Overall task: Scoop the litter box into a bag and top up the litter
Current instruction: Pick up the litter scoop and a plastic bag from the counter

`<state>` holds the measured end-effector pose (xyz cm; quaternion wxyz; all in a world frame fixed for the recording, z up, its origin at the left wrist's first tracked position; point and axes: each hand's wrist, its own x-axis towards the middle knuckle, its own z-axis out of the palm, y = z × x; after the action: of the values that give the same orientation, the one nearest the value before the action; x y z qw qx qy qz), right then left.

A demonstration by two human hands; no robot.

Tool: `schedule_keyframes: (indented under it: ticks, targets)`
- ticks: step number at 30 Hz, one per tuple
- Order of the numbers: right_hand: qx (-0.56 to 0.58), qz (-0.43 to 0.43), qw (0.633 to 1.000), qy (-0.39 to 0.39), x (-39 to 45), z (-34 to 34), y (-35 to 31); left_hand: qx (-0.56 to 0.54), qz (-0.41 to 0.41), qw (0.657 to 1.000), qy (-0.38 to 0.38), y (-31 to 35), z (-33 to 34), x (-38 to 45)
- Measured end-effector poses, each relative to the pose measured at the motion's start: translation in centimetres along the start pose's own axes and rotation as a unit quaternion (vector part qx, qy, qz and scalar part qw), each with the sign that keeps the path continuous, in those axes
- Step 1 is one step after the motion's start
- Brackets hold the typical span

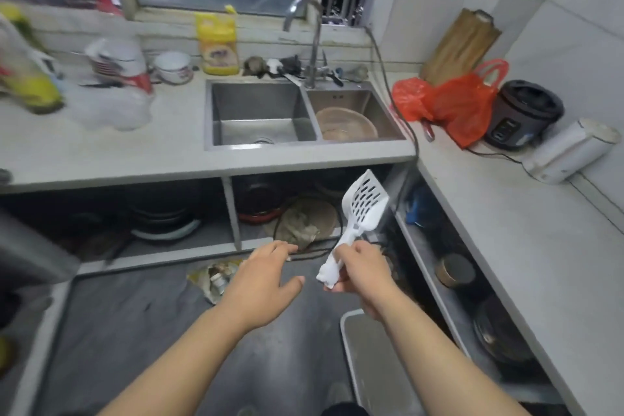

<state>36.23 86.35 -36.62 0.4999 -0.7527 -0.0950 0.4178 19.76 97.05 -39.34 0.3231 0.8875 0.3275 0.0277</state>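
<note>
White slotted litter scoop (363, 204) upright above the floor, handle gripped in right hand (363, 275). Left hand (261, 284) beside it, fingers spread, holding nothing. Litter box (358, 361) on floor under right forearm.

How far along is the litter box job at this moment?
Early, it seems. Done: the right hand grips the white scoop. In hand: the left hand is open, holding nothing. Left: scooping the litter box below, bagging, topping up; no scooping bag is in hand.
</note>
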Motion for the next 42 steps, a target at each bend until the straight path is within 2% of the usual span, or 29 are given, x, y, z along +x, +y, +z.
schedule_keyframes:
  ticks: [8, 14, 21, 26, 33, 42]
  targets:
    - [-0.046, -0.018, 0.991, -0.124, -1.8, 9.1, -3.1, -0.090, -0.041, 0.993, 0.064, -2.6, -5.3, -2.4]
    - [-0.086, -0.052, 0.983, -0.153, -0.3, 12.5, -4.7, -0.135, -0.062, 0.986, 0.076, -3.5, -7.1, -1.7]
    - [-0.142, -0.073, 0.963, -0.217, 3.1, 15.2, -6.0, -0.145, -0.145, 0.974, 0.099, -4.8, -8.7, 1.6]
    - [-0.184, -0.100, 0.938, -0.276, 6.4, 16.9, -7.3, -0.187, -0.222, 0.951, 0.111, -6.7, -9.1, 3.8]
    - [-0.225, -0.101, 0.905, -0.346, 10.0, 20.5, -7.7, -0.229, -0.304, 0.907, 0.181, -9.7, -9.7, 4.3]
    - [-0.286, -0.118, 0.884, -0.350, 10.8, 28.3, -8.6, -0.237, -0.384, 0.852, 0.264, -16.5, -13.8, 0.9]
